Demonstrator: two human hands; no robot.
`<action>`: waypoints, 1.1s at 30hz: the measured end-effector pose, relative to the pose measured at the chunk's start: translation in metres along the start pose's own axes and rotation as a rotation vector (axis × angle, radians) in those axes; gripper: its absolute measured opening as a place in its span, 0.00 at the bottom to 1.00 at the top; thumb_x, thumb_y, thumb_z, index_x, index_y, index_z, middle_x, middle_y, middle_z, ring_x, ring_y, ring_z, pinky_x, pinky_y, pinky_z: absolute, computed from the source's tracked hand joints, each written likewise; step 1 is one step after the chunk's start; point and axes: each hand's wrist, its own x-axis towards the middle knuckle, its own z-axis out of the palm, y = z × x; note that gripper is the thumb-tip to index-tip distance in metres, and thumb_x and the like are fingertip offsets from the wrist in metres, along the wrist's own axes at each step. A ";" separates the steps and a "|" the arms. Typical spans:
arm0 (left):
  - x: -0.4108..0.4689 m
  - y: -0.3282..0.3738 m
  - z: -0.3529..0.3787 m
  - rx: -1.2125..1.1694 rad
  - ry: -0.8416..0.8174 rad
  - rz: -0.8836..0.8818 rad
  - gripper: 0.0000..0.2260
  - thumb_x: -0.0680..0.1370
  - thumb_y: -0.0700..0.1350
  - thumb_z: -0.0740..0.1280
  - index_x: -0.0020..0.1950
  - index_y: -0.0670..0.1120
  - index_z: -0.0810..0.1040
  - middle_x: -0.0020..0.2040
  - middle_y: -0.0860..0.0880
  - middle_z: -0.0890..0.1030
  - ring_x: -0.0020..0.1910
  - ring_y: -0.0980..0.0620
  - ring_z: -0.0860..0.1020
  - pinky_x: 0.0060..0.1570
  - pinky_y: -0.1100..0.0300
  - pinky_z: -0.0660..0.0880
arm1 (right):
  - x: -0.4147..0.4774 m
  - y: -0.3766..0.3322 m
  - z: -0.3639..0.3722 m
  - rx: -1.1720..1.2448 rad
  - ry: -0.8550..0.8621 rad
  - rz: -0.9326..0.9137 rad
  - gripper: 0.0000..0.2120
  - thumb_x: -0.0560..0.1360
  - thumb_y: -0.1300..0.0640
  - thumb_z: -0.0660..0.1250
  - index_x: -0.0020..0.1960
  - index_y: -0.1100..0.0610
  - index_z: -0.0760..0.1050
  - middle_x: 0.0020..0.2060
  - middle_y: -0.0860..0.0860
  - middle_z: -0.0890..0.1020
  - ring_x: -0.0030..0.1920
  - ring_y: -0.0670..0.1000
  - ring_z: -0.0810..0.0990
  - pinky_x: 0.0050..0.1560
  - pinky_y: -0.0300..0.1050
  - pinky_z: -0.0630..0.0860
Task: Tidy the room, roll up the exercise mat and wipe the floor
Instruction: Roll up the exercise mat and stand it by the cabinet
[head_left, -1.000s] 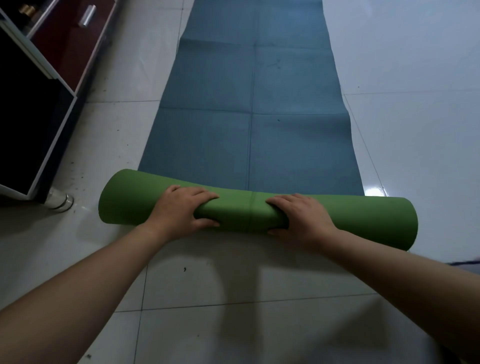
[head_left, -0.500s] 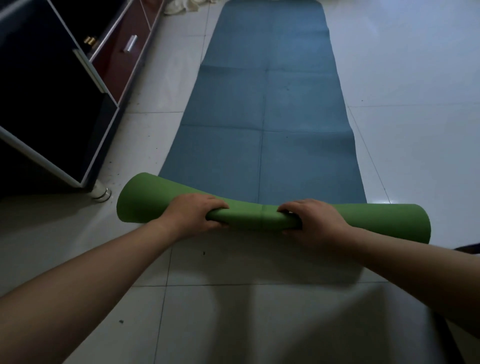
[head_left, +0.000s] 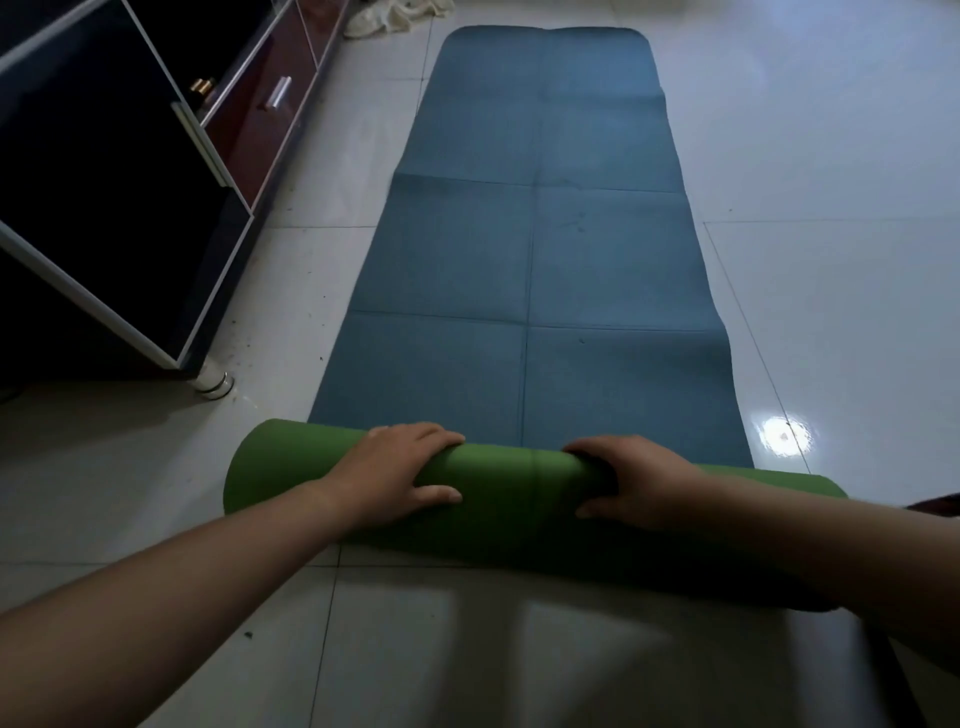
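The fingers (head_left: 431, 435) of the left hand (head_left: 387, 475) were curled over the top of the rolled part of the mat (head_left: 511, 493), thumb pressed on its near side, so the hand grasped the roll. The right hand (head_left: 636, 483) held it the same way close by, fingers over the top and thumb on the near face. Two hands, one mat.

The green roll lay across the near part of the tiled floor (head_left: 831, 260), with both hands about its middle. Its left end was free and its right end was partly hidden behind the right forearm. Beyond the roll the blue side of the mat lay flat, reaching to one rounded far end.

One dark cabinet (head_left: 104, 197) stood along the floor's left edge, with one white foot (head_left: 213, 383) and one metal drawer handle (head_left: 280, 93) in view. One pale cloth (head_left: 395, 15) lay crumpled beside the mat's far left corner.
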 end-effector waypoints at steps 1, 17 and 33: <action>0.002 -0.001 0.002 0.019 0.028 0.005 0.28 0.74 0.62 0.63 0.71 0.56 0.63 0.69 0.54 0.69 0.65 0.53 0.69 0.65 0.54 0.65 | 0.005 0.003 0.000 -0.004 0.010 0.017 0.30 0.67 0.45 0.73 0.67 0.49 0.68 0.62 0.48 0.75 0.61 0.50 0.73 0.60 0.43 0.69; 0.046 -0.009 0.018 0.188 -0.188 -0.032 0.33 0.74 0.68 0.51 0.75 0.59 0.44 0.77 0.52 0.40 0.76 0.50 0.42 0.72 0.39 0.47 | 0.026 0.005 0.023 -0.236 0.018 0.101 0.48 0.69 0.32 0.62 0.76 0.51 0.40 0.76 0.48 0.44 0.76 0.50 0.42 0.74 0.57 0.44; 0.066 -0.007 0.013 0.146 -0.093 0.067 0.38 0.71 0.68 0.60 0.75 0.61 0.46 0.77 0.55 0.48 0.76 0.53 0.47 0.72 0.45 0.45 | 0.023 0.006 0.018 -0.230 0.033 -0.008 0.49 0.67 0.32 0.64 0.76 0.53 0.43 0.76 0.50 0.45 0.76 0.51 0.45 0.74 0.49 0.41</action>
